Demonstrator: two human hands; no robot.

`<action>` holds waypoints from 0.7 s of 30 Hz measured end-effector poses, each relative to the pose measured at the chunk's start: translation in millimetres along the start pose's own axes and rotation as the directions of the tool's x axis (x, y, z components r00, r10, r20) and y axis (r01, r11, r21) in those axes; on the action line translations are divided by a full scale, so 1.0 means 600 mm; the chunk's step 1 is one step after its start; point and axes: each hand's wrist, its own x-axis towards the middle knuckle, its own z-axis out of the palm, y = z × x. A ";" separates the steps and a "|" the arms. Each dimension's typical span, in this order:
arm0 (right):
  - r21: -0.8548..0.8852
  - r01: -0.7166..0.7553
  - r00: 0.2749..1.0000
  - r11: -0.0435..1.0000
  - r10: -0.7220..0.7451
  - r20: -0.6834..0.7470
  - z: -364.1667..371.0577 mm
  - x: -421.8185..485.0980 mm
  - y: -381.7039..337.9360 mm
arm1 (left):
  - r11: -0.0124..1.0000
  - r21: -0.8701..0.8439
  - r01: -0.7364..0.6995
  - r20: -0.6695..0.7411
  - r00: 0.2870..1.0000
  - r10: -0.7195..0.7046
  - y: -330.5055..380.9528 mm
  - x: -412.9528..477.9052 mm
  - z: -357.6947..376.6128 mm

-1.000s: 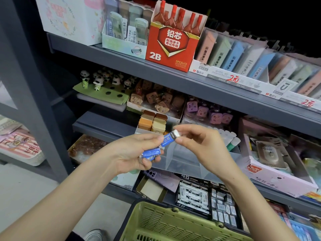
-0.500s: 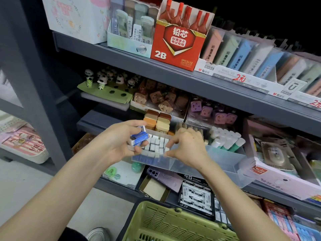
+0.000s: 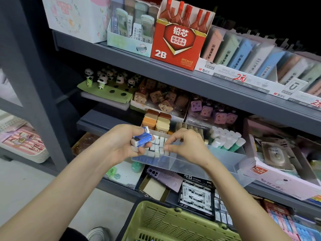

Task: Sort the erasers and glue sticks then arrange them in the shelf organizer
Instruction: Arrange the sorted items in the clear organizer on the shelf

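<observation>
Stationery shelf (image 3: pixel 173 74), left fingers (image 3: pixel 134 129) gripping blue-sleeved white erasers (image 3: pixel 142 139), right fingers (image 3: pixel 173 137) pinching upright erasers (image 3: pixel 157 145) in clear organizer (image 3: pixel 191 166)

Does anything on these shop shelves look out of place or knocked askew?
Yes: a purple phone case lies tilted on the lower shelf, overlapping an open cardboard box beside black-and-white 4B packs. It is the only such item among stationery.

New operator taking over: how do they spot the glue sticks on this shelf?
Below the red 2B lead box, a clear plastic organizer sits on the middle shelf. The glue sticks stand bunched in its right part, just right of the right hand. Unlike the small white erasers at its left, they are round tubes with white caps and green bodies.
</observation>
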 end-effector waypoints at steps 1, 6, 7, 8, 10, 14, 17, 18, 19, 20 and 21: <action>0.076 0.004 0.999 0.997 -0.001 -0.035 -0.004 -0.003 -0.001 | 1.000 0.003 0.005 0.022 1.000 -0.006 -0.001 0.000 0.001; 0.446 0.092 0.994 0.890 -0.057 -0.093 -0.015 -0.026 -0.025 | 0.991 0.131 -0.002 0.113 0.993 -0.013 -0.007 -0.005 0.010; 0.479 0.101 0.994 0.872 -0.071 -0.079 -0.015 -0.029 -0.030 | 0.988 0.155 -0.009 0.120 0.993 -0.009 -0.009 -0.006 0.013; 0.507 0.107 0.994 0.856 -0.082 -0.070 -0.014 -0.032 -0.034 | 0.985 0.172 -0.016 0.127 0.992 -0.006 -0.010 -0.007 0.016; 0.539 0.117 0.993 0.834 -0.089 -0.078 -0.014 -0.036 -0.038 | 0.981 0.191 -0.026 0.152 0.988 -0.003 -0.011 -0.010 0.019; 0.549 0.138 0.989 0.824 -0.081 -0.127 -0.019 -0.044 -0.035 | 0.980 0.198 -0.021 0.242 0.970 -0.028 -0.010 -0.017 0.023; 0.447 0.131 0.974 0.885 -0.031 -0.224 -0.038 -0.046 -0.018 | 0.990 0.138 0.029 0.211 0.976 -0.058 -0.011 -0.016 0.022; 0.365 0.105 0.969 0.925 -0.013 -0.246 -0.049 -0.045 -0.010 | 0.994 0.101 0.039 0.179 0.982 -0.057 -0.011 -0.015 0.020; 0.261 0.067 0.969 0.963 -0.001 -0.248 -0.060 -0.044 -0.001 | 0.998 0.054 0.041 0.150 0.988 -0.048 -0.010 -0.013 0.017; 0.156 0.027 0.973 0.987 0.009 -0.231 -0.069 -0.043 0.006 | 0.999 0.003 0.034 0.128 0.991 -0.034 -0.008 -0.011 0.013; 0.067 -0.002 0.979 0.998 0.015 -0.206 -0.073 -0.041 0.011 | 0.999 -0.040 0.023 0.111 0.994 -0.019 -0.005 -0.009 0.010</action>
